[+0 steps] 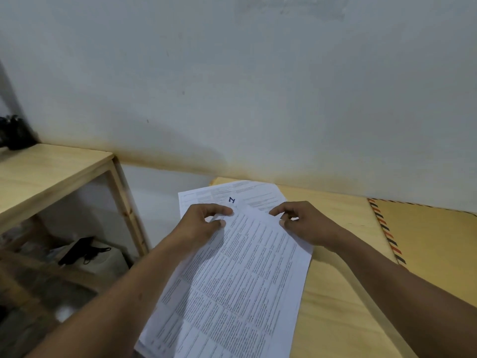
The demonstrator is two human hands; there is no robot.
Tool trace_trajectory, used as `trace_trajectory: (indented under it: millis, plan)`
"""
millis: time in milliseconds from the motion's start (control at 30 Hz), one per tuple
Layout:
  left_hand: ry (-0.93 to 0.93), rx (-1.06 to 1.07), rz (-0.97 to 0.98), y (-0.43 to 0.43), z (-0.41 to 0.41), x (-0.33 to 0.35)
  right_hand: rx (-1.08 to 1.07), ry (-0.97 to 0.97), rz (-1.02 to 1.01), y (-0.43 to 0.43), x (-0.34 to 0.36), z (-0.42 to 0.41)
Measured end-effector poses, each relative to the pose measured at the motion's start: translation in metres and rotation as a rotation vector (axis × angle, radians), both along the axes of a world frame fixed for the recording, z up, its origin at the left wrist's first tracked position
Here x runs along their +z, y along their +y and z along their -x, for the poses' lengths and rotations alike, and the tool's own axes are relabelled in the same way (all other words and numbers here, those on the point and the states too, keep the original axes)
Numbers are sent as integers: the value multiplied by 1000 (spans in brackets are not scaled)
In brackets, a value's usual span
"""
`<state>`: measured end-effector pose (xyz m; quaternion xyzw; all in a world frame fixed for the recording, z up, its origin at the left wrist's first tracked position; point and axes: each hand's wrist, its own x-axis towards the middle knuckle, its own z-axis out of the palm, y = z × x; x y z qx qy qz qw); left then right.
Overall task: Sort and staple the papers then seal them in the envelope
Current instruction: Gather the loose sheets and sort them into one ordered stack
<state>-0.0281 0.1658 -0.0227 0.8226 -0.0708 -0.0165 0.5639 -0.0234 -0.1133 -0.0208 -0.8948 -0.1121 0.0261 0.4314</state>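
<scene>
A pale wooden worktop (335, 293) runs along the wall and carries a spread of printed papers (232, 280), the rear sheet marked with a handwritten blue figure. A tan envelope (433, 244) with a red-and-black striped border lies flat on the worktop's right side, well apart from the papers. To the left stands a wooden shelf (46, 174), with a dark object (15, 133) at its back corner.

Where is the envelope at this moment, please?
In the head view, the envelope lies flat on the wooden table at the far right, beside the right hand and the papers.
</scene>
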Motion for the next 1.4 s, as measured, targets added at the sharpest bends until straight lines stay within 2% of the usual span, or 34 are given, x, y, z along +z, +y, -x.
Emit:
trace_trajectory:
  millis: [133,200,267,333,433,600,667,733,933,1100,1167,1233,1300,1400]
  plan:
    - [17,7,-32,6,-1,-8,-27,19,13,3,-8,-4]
    - [34,-9,-51,12,0,-8,-124,-54,45,6,-7,-10]
    - [47,-21,-71,18,1,-5,-219,-194,133,9,-8,-16]
    - [43,-15,-76,24,0,-1,-153,-246,294,14,-8,-19]
    - [33,-8,-73,29,-2,4,-16,-136,483,22,-13,-14]
    - [38,-94,-129,34,-2,11,-29,-117,587,8,-6,0]
    - [62,-139,-114,30,0,14,-23,-109,694,-2,-2,10]
    - [91,-165,-87,24,1,16,-35,-68,716,-11,0,17]
    - [114,-215,-67,2,7,21,-283,-96,589,-20,-5,8]
    - [51,-219,-146,-9,10,30,-348,-42,520,-15,-14,9]
    - [26,-222,-180,-13,10,35,-352,-11,471,-17,-15,10]
    - [-9,-216,-202,-18,9,38,-348,40,307,-22,-12,15]
    - [-32,-207,-211,-24,7,41,-280,61,157,-29,-9,21]
    - [-37,-218,-217,-38,5,42,-153,41,78,-38,3,33]
